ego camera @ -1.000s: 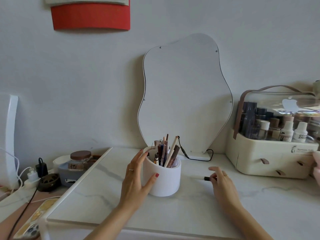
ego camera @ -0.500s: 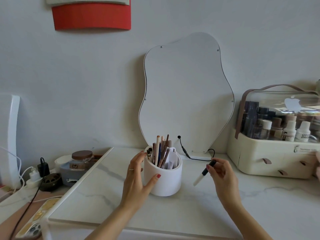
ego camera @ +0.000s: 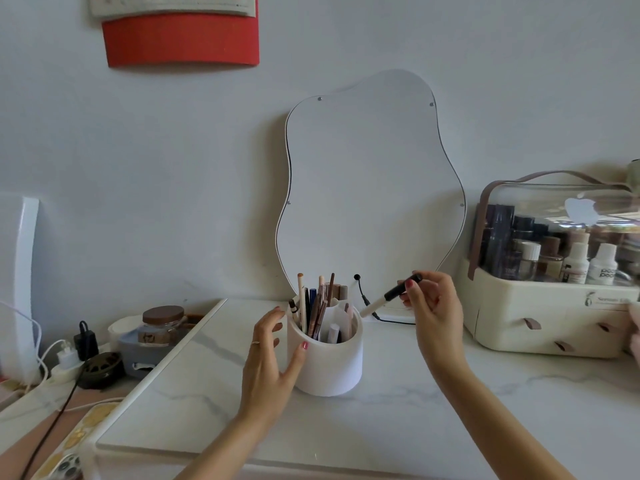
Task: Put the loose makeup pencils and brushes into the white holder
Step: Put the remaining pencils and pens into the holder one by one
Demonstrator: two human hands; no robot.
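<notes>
Right hand pinching pencil tilted over holder rim.

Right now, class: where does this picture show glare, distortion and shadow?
Head view: glare whitens the clear lid of the cosmetics organiser; the wide lens bows the red wall calendar; soft, even light leaves only a faint shadow beside the white holder.

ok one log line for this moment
left hand steadying white holder | right hand holds pencil tilted over rim | not yet inserted
</notes>
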